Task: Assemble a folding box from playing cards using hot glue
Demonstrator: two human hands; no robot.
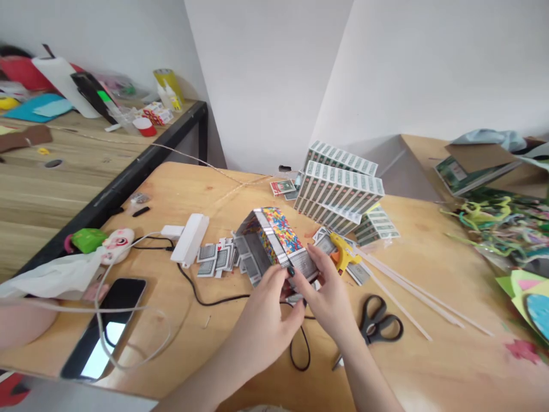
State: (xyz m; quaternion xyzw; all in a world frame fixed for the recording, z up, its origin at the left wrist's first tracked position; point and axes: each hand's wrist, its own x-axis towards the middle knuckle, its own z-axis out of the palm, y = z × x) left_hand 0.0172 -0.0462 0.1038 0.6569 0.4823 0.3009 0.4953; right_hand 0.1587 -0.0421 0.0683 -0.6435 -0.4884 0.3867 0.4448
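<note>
Both my hands hold a small house-shaped model (274,240) made of playing cards, with a colourful patterned roof, above the wooden table (206,189). My left hand (268,312) pinches its near lower edge, fingers closed, dark nails showing. My right hand (328,292) grips its right side, thumb on the card wall. Loose playing cards (217,257) lie just left of the model. A yellow glue gun (343,254) rests right behind my right hand.
Stacked card boxes (338,186) stand at the back. Black scissors (380,326) and glue sticks (412,297) lie to the right. A phone (105,326), white charger (191,237), black cable (214,300) and plastic bag (55,274) sit left. Craft scraps (501,229) crowd the right edge.
</note>
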